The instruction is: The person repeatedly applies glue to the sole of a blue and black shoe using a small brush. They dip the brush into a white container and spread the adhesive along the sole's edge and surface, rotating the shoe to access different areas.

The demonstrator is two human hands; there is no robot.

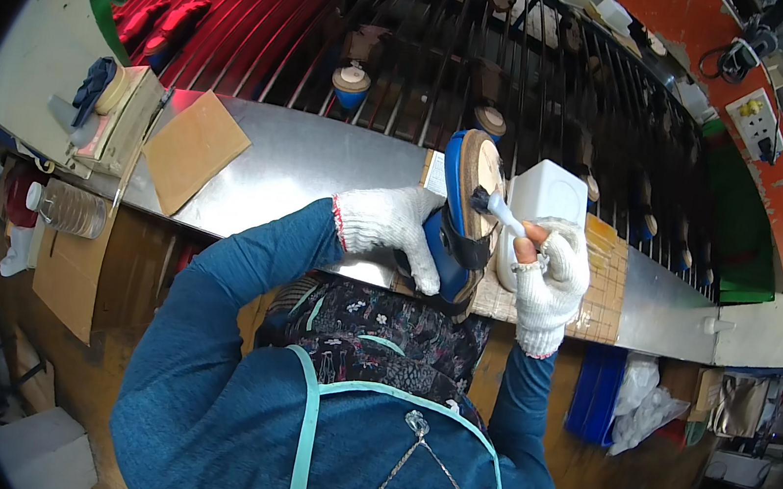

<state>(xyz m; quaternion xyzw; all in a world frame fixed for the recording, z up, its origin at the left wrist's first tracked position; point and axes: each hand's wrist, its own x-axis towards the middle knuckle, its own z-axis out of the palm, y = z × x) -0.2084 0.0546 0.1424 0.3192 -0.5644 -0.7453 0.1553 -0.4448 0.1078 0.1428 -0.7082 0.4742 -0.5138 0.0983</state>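
Note:
My left hand (386,229), in a white knitted glove with a red cuff edge, grips a blue shoe last (456,176) from its left side. Its pale insole bottom faces right, and a dark strap wraps round the middle. The fingers on the far side are partly hidden. A small brush (506,215) with a whitish handle is pinched between the bare fingertips of my right hand (550,277), which wears a similar glove. The brush's dark bristles touch the insole bottom near its middle. Just behind my right hand stands a white plastic container (551,192).
Beyond the metal ledge (295,148), a rack of metal bars (416,60) carries several lasts, red-lit at left. A brown board (194,151) lies on the ledge. At left is a clear plastic jug (72,208); below right, a blue crate (596,395). A socket (755,124) sits on the orange frame.

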